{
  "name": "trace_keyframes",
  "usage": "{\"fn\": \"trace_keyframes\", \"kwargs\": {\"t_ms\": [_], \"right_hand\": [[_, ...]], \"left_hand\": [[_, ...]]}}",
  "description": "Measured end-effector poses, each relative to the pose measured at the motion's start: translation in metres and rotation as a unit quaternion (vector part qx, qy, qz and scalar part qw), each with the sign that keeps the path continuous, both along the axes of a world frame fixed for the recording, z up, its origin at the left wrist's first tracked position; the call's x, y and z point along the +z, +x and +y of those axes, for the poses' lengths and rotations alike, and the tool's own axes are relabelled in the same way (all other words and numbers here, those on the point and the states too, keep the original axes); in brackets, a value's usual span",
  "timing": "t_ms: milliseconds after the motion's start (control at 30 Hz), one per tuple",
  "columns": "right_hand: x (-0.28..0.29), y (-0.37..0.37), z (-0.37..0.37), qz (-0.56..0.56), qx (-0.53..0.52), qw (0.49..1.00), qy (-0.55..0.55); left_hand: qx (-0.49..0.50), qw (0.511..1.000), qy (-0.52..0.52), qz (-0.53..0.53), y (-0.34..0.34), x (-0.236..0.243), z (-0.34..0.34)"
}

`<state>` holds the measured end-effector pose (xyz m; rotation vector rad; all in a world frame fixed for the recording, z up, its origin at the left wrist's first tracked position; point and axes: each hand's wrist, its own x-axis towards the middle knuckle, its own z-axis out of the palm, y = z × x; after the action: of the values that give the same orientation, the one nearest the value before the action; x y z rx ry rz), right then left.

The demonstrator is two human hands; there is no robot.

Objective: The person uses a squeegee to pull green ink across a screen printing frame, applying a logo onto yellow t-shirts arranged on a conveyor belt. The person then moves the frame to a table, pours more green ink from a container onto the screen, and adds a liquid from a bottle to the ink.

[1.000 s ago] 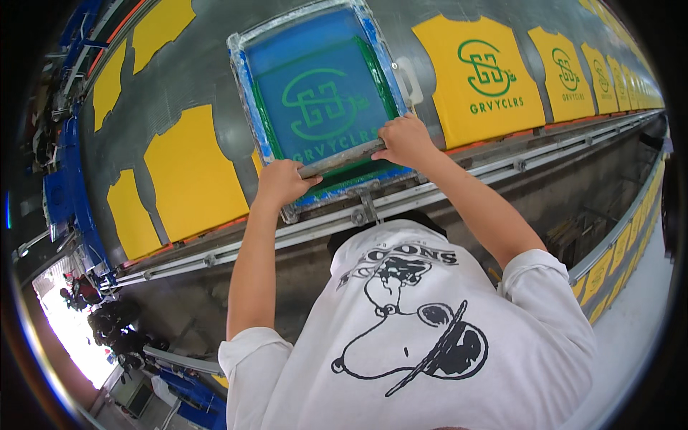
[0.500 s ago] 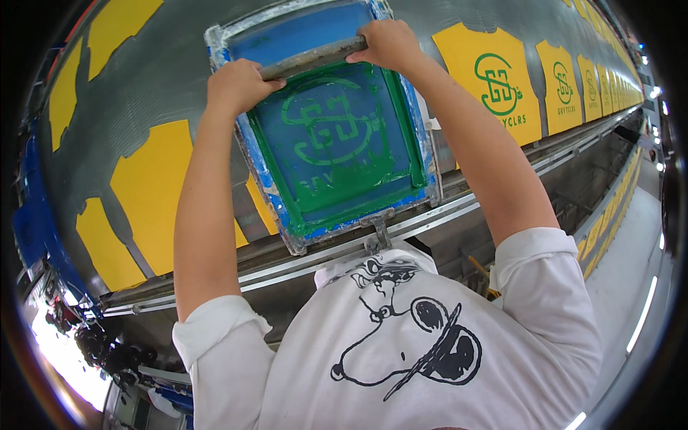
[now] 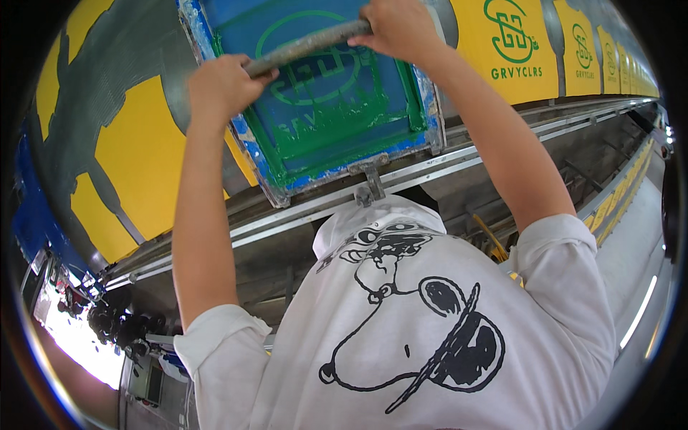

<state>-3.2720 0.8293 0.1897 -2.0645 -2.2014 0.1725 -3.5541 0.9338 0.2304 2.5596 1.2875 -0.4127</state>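
Left hand [image 3: 221, 84] (eleven o'clock) and right hand [image 3: 403, 30] (just past twelve) had fingers clenched round grey bar [image 3: 309, 46] over screen [image 3: 344, 127].

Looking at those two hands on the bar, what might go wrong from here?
Uneven pressure: the left hand and right hand grip the bar, so leaning harder on one side might leave patchy colour.
Spills: green paint lies along the near side of the blue frame and could spill over.
Stains: the white shirt appears close to that side and might brush it.
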Motion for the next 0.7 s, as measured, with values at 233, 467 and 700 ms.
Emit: {"fn": "trace_keyframes", "kwargs": {"t_ms": [233,467,700], "right_hand": [[0.004,-0.033,-0.139,0.037,0.032,0.998,0.037],[0.012,-0.025,-0.126,0.074,0.036,0.992,-0.095],[-0.012,-0.022,-0.116,0.107,0.029,0.988,-0.105]], "left_hand": [[0.061,0.996,-0.060,0.021,-0.029,0.007,-0.146],[-0.030,0.998,-0.047,0.026,-0.017,0.028,-0.139],[0.015,0.996,-0.087,-0.009,-0.001,0.007,-0.139]]}}
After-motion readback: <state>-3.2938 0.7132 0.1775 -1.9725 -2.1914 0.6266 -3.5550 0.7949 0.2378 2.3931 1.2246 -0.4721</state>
